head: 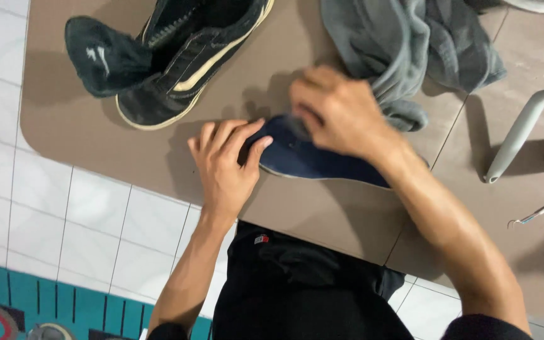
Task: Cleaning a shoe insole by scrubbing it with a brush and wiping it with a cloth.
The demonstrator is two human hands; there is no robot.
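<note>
- Landmark: dark blue insole (313, 160), flat on the brown worktop (83, 135), near its front edge, toe end pointing left.
- Left hand (225, 167) on the insole's toe end; fingers stretched out and close together, thumb tucked over the tip. Pressing it down or pinching it, cannot tell which.
- Right hand (335, 113) over the insole's middle, fingers curled downward onto its top surface; blurred, so cannot tell if anything is held in it. The forearm crosses the insole's heel end and hides part of it.
- Black shoe (190, 56) with cream sole and cream side stripe sits behind and left of the insole, apart from it, opening facing up.
- Black sock (105, 56) with a small white mark lies just left of the shoe, touching it, further left of the insole.
- Grey cloth (404, 44) bunched up behind and right of the insole; its lower corner reaches down beside the right hand.
- Grey tool handle (524, 126) well right of the insole; a thin metal hook pick (539, 213) lies below it.
- White tiled floor (83, 214) in front of the worktop, teal patterned mat (26, 296) lower left.
</note>
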